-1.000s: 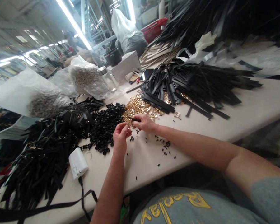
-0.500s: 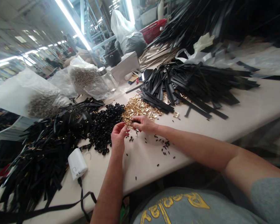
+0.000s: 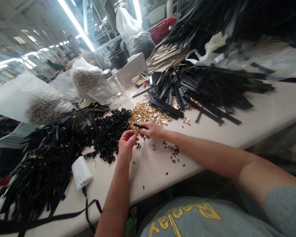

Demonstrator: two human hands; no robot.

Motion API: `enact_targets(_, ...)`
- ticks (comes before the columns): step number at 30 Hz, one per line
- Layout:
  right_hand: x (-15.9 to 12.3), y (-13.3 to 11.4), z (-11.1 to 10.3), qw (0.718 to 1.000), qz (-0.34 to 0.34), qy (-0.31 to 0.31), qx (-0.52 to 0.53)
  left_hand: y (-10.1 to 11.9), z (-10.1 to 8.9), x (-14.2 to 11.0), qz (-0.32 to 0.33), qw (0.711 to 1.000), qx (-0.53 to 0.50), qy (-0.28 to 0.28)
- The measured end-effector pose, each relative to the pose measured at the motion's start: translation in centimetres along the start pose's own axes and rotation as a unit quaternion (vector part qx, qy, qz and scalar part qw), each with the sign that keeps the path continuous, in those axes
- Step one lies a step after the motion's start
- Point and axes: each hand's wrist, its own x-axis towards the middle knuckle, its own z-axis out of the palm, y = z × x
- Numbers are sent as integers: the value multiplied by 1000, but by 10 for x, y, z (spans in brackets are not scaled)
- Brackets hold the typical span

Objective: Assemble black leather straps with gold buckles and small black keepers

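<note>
- Above the middle of the table [image 3: 158, 176]: one black strip [image 3: 139, 126], clamped in the fingers of the right hand [image 3: 151, 130], at the near side of the gold buckles [image 3: 144, 112].
- Just beside it: left hand [image 3: 126, 141], fingertips drawn close together; whether they grip anything, cannot tell.
- Left of the buckles, adjoining: black loops [image 3: 111, 133], heaped.
- Toward the table's left edge: buckled straps [image 3: 51, 151], piled; white box [image 3: 82, 172], with cable.
- Right of the buckles, partly over them: loose strips [image 3: 212, 85], heaped.
- Toward the near edge: black bits [image 3: 174, 150], scattered.
</note>
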Motion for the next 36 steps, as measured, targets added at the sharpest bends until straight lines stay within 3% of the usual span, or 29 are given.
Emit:
enact_targets(6, -3, -1, 4, 999, -12, 12, -43, -4, -1, 1, 19, 998, 51, -4)
enact_targets(13, -3, 5, 7, 974, -111, 58, -186, -4, 1, 1, 0, 999, 38, 10)
enact_targets(22, -4, 9, 8, 958, -142, 43, -247, -3, 2, 1, -41, 999, -6, -8)
enact_targets(24, -4, 10, 8, 955, -150, 52, -250, -6, 2, 1, 0, 1000, 8, 5)
enact_targets(27, -4, 12, 8, 953, -182, 77, -229, -9, 3, 2, 119, 991, 36, 40)
enact_targets(32, -4, 9, 10, 951, -241, 117, -151, -12, 5, 1, 292, 952, 73, 52)
enact_targets(36, -7, 4, 11, 958, -241, 126, -90, -12, 1, 0, 373, 915, 139, 67)
